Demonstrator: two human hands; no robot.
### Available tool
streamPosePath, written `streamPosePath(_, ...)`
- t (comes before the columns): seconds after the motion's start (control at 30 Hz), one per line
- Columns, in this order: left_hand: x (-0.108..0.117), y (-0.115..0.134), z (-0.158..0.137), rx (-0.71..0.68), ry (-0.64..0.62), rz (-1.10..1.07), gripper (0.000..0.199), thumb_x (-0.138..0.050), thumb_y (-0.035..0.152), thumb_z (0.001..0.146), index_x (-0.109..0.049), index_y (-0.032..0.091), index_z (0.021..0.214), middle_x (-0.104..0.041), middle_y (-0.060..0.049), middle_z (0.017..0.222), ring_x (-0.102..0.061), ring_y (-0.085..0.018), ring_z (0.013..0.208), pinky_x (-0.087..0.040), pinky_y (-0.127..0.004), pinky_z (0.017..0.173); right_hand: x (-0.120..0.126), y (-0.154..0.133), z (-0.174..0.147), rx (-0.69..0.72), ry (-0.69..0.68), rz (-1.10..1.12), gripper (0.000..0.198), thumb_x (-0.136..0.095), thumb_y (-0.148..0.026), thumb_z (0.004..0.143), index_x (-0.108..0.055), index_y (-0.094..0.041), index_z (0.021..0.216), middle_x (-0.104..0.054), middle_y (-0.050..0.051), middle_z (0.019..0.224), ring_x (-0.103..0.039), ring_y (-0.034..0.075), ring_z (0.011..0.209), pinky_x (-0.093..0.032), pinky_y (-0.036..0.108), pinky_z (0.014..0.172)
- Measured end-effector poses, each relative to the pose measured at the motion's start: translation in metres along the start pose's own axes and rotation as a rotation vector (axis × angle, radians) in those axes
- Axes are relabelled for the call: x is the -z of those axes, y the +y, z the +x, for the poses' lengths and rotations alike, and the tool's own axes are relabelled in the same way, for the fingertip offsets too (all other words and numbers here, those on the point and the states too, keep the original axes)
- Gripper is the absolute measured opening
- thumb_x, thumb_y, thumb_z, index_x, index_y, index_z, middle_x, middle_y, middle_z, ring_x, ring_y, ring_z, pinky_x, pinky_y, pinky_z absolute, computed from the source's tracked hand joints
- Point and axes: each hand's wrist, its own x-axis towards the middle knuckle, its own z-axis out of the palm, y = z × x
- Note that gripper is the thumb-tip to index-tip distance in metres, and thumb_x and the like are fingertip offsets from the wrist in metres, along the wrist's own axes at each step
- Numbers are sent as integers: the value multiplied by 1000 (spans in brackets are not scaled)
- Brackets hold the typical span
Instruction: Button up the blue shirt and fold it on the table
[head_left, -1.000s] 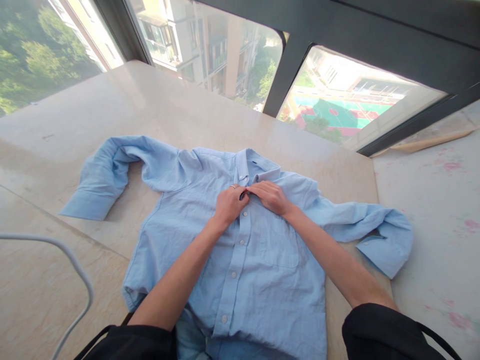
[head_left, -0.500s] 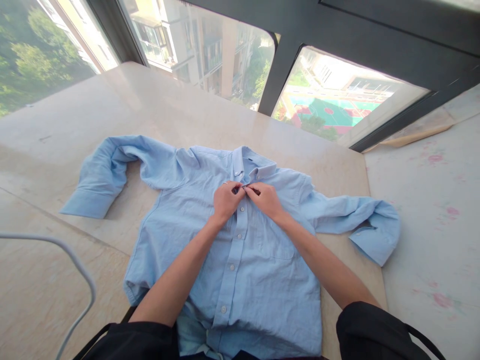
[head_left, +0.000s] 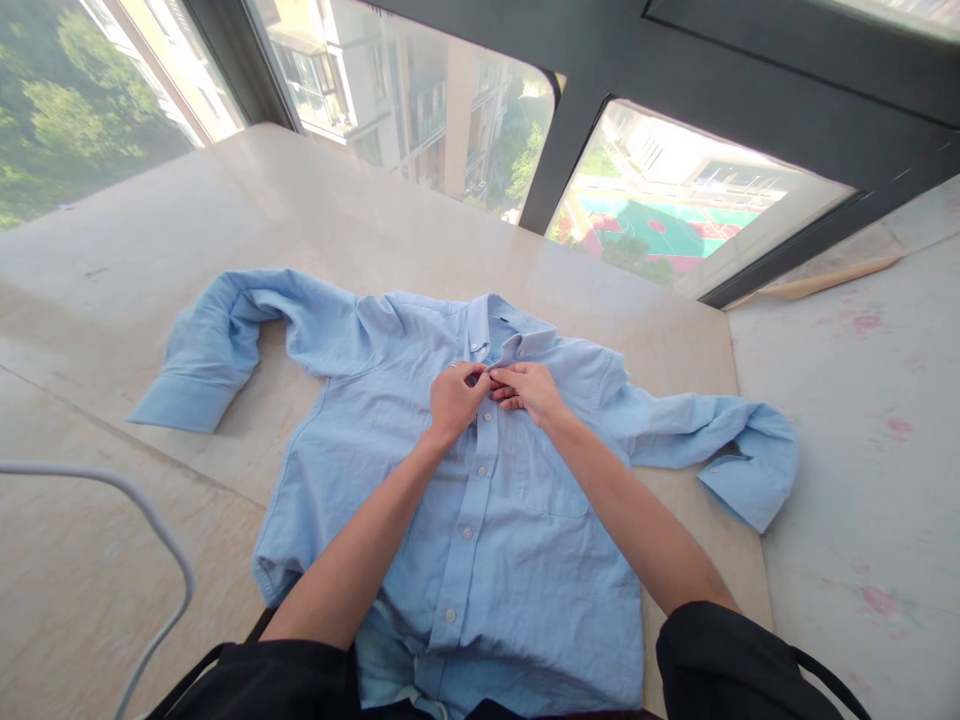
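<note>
A light blue button-up shirt (head_left: 337, 470) lies face up with its collar (head_left: 517, 325) away from me and both sleeves spread out. My left hand (head_left: 456, 402) pinches the front edge of the shirt just below the collar. Against it, fingertips nearly meeting, my right hand (head_left: 527, 390) pinches the same spot at the placket (head_left: 474, 490). Whatever button sits between the fingers is hidden. Several white buttons show down the placket below my hands, where it looks fastened. A chest pocket (head_left: 559, 485) lies beside my right forearm.
The shirt rests on a pale stone-like ledge (head_left: 172, 215) below dark-framed windows (head_left: 551, 170). A white cable (head_left: 161, 530) curves along the left side. On the right is a wall with faded floral paper (head_left: 862, 450).
My right hand has turned slightly, and its lower fingers now show beneath the pinch. My left hand stays at the same place on the shirt. The view has shifted very slightly.
</note>
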Motion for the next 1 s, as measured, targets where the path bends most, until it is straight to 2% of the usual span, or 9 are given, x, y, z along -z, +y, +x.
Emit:
streamPosePath(0.33,4,-2,2,-22,-47,5,21,-59,32,90,-75,19,90,-73,-2,91,-63,-15,78,-43,-26,75,-5,11,5,155,73,-156,13,-63,-18,83,-67,-12,73,-70,6,73,-65,12,56,-39,15,35)
streamPosePath(0.53,5,1,6,41,-107,70,21,-55,30,93,-71,18,89,-72,-3,91,-62,-16,79,-42,-28,76,-5,14,6,209,81,-155,13,-65,-23,78,-67,-13,71,-68,5,69,-65,13,56,-37,16,35)
streamPosePath(0.8,3,6,3,69,-86,39,20,-53,29,94,-67,16,88,-70,-3,92,-61,-16,81,-41,-29,77,-3,11,5,200,62,-122,15,-67,-28,71,-67,-13,68,-63,3,63,-59,11,53,-34,16,36)
streamPosePath(0.93,1,9,1,92,-36,1,20,-51,27,94,-66,15,88,-69,-4,91,-60,-16,83,-42,-28,79,0,7,6,166,8,-45,17,-70,-29,66,-67,-12,66,-60,2,59,-52,8,50,-31,16,36)
streamPosePath(1.0,3,9,3,91,-49,-29,21,-51,27,93,-66,14,87,-69,-4,89,-60,-15,81,-43,-28,78,2,5,7,127,-33,-2,17,-72,-29,63,-67,-13,65,-59,1,58,-49,7,48,-30,16,35)
